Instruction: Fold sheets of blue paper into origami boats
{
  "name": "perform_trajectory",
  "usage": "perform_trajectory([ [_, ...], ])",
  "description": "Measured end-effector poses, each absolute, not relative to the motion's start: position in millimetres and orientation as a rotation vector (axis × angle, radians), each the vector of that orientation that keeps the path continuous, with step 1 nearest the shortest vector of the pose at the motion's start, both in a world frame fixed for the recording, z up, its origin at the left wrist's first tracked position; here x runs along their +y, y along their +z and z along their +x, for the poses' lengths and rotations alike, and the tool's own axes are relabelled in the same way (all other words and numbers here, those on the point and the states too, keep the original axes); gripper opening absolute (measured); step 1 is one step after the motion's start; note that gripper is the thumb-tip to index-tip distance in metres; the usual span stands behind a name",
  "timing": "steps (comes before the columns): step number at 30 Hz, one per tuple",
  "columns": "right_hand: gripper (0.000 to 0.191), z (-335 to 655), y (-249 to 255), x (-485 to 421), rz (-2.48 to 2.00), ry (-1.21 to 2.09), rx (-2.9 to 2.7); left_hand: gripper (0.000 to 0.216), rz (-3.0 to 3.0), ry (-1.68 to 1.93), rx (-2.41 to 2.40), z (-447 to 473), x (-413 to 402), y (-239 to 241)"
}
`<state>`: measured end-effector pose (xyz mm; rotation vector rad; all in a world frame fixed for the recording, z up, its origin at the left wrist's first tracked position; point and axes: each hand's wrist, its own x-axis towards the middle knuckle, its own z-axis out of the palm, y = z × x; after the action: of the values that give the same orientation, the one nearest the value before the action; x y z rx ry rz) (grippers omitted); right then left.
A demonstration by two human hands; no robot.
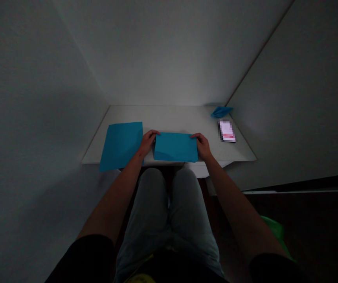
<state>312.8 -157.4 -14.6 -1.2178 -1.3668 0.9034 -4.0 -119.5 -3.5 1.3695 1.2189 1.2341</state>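
A folded sheet of blue paper (pixel 176 147) lies near the front edge of the white table, straight ahead of me. My left hand (pixel 149 140) grips its upper left corner between thumb and fingers. At its upper right corner, my right hand (pixel 202 145) holds the paper the same way. Left of my left hand lies a larger flat blue sheet (pixel 122 143), its lower edge hanging past the table's front. In the far right corner rests a small folded blue paper piece (pixel 221 112).
The white table (pixel 169 118) stands against walls at its back, left and right. A phone (pixel 227 131) with a lit, blurred screen lies on its right side. Below the right arm, something green (pixel 275 228) shows in the dark.
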Motion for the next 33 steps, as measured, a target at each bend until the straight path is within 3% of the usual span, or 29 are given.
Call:
perform_trajectory([
  [3, 0.035, 312.6, -12.1, -158.0, -1.274, 0.884, -1.317, 0.024, 1.265, 1.209, 1.230, -1.8, -119.7, -3.6],
  [7, 0.044, 310.1, -9.3, -158.2, -1.286, 0.900, -1.240, 0.019, 1.280, 1.220, 1.224, 0.2, -121.2, -5.7],
  [9, 0.048, 308.7, -9.8, -157.5, -1.253, 0.903, -1.240, 0.029, 1.317, 1.207, 1.240, 0.0, -121.6, -7.4],
  [14, 0.086, 307.1, -16.7, -154.3, -1.200, 0.943, -1.303, 0.033, 1.317, 1.259, 1.285, -1.9, -119.5, -11.7],
  [19, 0.063, 304.9, -18.3, -157.5, -1.289, 1.017, -1.464, 0.049, 1.301, 1.330, 1.286, -2.8, -115.8, -14.4],
  [23, 0.059, 304.2, -16.9, -159.1, -1.324, 0.943, -1.489, 0.059, 1.257, 1.353, 1.255, -0.1, -114.0, -17.4],
  [29, 0.061, 311.5, -20.9, -154.3, -1.320, 0.580, -1.207, 0.044, 1.323, 1.349, 1.151, 4.6, -116.9, -20.0],
  [33, 0.061, 309.8, -20.2, -158.5, -1.348, 0.375, -1.346, 0.037, 1.520, 1.321, 1.238, 5.4, -123.0, -15.3],
])
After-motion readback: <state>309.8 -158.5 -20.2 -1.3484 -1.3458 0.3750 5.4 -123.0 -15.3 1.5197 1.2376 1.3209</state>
